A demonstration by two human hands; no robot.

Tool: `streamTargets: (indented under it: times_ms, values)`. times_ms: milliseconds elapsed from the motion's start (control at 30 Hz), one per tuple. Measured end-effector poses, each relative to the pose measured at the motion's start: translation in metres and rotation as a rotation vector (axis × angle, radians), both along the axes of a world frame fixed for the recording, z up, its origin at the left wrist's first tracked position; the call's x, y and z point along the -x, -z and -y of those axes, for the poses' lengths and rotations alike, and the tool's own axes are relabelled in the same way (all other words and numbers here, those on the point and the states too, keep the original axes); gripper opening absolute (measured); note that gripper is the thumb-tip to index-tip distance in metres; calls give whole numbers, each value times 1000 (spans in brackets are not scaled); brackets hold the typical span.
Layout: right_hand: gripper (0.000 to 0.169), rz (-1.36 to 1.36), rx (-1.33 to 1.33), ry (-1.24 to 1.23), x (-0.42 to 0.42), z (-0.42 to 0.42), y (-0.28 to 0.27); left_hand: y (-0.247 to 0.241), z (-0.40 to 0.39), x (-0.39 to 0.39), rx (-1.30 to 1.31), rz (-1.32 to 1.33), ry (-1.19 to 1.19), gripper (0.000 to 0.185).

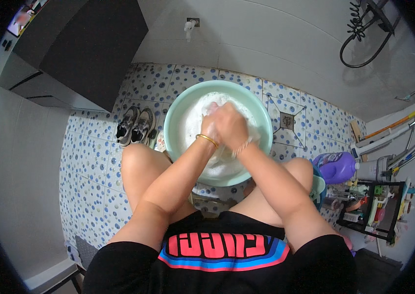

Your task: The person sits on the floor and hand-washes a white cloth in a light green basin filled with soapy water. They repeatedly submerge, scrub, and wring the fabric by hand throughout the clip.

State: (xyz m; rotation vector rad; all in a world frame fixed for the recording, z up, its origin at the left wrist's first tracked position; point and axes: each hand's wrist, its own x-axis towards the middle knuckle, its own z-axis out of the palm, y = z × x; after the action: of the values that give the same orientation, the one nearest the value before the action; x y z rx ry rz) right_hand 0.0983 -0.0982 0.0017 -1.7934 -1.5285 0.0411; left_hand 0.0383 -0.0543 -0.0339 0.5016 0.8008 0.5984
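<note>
A round mint-green plastic basin [172, 147] full of white suds [191, 128] stands on the tiled floor between my knees. Over its middle, my left hand [213, 123], with a gold bangle at the wrist, and my right hand [232, 125], with a pale beaded bracelet, are pressed together. Both are blurred and wet with foam. A light, soapy cloth-like thing [219, 156] shows below them in the suds. Whether the fingers grip part of it is hidden.
Sneakers [139, 126] stand left of the basin, below a dark cabinet [93, 47]. At right are a floor drain [287, 120], a purple detergent jug [334, 167] and a black rack [387, 209] of bottles. A tap [189, 26] juts from the wall.
</note>
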Motion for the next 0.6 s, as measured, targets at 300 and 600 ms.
streamTargets:
  times_ms: [300,600]
  values:
    - [21,-11,-119,-115,16,9,4,50,-14,1,87,419,106,22]
    - [28,-457,-10,-62,-53,-5,7,-23,-18,8,-259,-66,217,35]
